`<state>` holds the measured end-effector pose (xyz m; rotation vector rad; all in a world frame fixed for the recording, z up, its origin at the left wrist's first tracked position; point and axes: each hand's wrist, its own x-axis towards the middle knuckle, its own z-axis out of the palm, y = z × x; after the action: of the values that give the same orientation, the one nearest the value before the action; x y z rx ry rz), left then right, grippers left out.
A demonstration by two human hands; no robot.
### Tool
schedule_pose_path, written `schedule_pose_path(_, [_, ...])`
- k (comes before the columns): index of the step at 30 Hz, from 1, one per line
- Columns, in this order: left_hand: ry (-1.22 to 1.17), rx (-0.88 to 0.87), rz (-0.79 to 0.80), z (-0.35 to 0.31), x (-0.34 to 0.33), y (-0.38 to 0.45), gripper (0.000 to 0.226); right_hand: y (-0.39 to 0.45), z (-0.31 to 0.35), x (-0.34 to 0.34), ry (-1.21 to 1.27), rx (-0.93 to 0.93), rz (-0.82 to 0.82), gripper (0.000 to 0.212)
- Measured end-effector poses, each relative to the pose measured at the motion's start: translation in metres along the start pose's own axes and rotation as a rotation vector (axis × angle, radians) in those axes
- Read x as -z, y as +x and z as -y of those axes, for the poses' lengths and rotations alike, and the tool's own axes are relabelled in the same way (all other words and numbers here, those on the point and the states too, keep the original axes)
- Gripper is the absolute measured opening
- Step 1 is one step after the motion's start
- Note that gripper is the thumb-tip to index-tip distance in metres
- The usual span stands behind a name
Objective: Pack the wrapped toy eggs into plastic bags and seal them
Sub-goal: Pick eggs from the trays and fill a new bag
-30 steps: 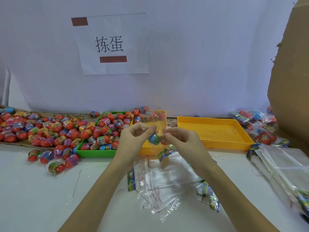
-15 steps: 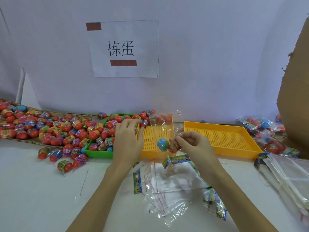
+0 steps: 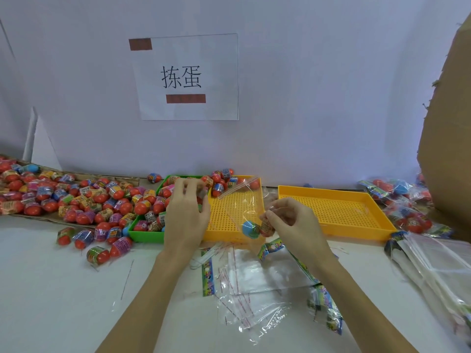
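a: nearest item on the white table [image 3: 51,301]?
b: loose clear plastic bags [image 3: 254,289] with red seal strips, lying flat in a heap between the two forearms; printed header cards [image 3: 207,276] mixed in. a further stack of clear bags [image 3: 433,263] at the right edge.

a: right hand [image 3: 295,225]?
b: fingers curled, pinching a clear bag [image 3: 239,205] that stands open above the yellow tray. in the bag's bottom, one blue egg [image 3: 249,229] and one red wrapped egg [image 3: 266,226], both by the fingertips.

a: left hand [image 3: 186,215]?
b: reaching over the green tray [image 3: 145,235], fingers spread and bent above the eggs. the fingertips are blurred; cannot tell whether they hold anything.

a: trays?
b: green tray, full of wrapped toy eggs [image 3: 153,200]. yellow perforated tray [image 3: 229,215] touching its right side, a few eggs at its far end. second yellow perforated tray [image 3: 331,212] further right, apart.

a: left side?
b: a large spread of red wrapped eggs [image 3: 76,197] on a cardboard sheet [image 3: 122,178]; several strays [image 3: 96,253] on the table nearer in.

a: right side, far?
b: filled bags of eggs [image 3: 397,200] piled beside a cardboard box [image 3: 448,123].

a: back?
b: white wall, paper sign [image 3: 187,77] with two printed characters.
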<state>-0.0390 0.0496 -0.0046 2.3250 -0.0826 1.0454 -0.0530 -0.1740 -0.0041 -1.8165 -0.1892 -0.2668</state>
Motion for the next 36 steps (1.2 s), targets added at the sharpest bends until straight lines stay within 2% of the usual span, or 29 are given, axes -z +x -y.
schedule_pose_path(2, [-0.240,0.046,-0.129,-0.013,0.005,0.002,0.023,0.000,-0.002,0.000,-0.025,0.016,-0.009,0.010])
schedule_pose_path(3, [-0.399,0.087,-0.145,-0.020,0.008,0.003,0.024,0.001,-0.002,0.001,-0.039,0.025,-0.011,0.010])
schedule_pose_path(5, [-0.650,0.121,-0.086,-0.033,0.012,0.003,0.019,0.001,-0.002,0.001,-0.055,0.050,-0.008,0.011])
schedule_pose_path(6, [-0.696,0.105,-0.028,-0.037,0.012,0.002,0.015,0.001,-0.002,0.001,-0.062,0.070,-0.004,0.012])
schedule_pose_path(9, [-0.556,-0.018,0.084,-0.045,0.006,-0.006,0.012,0.001,-0.003,0.001,-0.117,0.135,0.012,0.013])
schedule_pose_path(12, [-0.476,-0.072,0.090,-0.047,0.001,-0.009,0.013,0.000,-0.003,-0.001,-0.184,0.189,0.016,0.012])
schedule_pose_path(20, [-0.547,0.095,0.028,-0.045,-0.003,-0.008,0.014,-0.001,-0.001,-0.002,-0.201,0.228,0.034,0.010])
schedule_pose_path(23, [-0.527,0.103,0.021,-0.044,-0.001,-0.007,0.013,-0.001,0.000,-0.002,-0.211,0.230,0.035,0.010])
schedule_pose_path(26, [-0.500,0.125,0.102,-0.043,-0.001,-0.007,0.010,-0.002,0.000,-0.002,-0.235,0.244,0.037,0.010])
schedule_pose_path(32, [-0.671,0.252,0.234,-0.043,0.002,-0.007,0.020,-0.002,0.001,-0.002,-0.241,0.238,0.011,0.012])
schedule_pose_path(36, [-0.654,0.201,0.289,-0.044,0.003,-0.007,0.018,-0.001,0.001,-0.001,-0.225,0.219,-0.009,0.014])
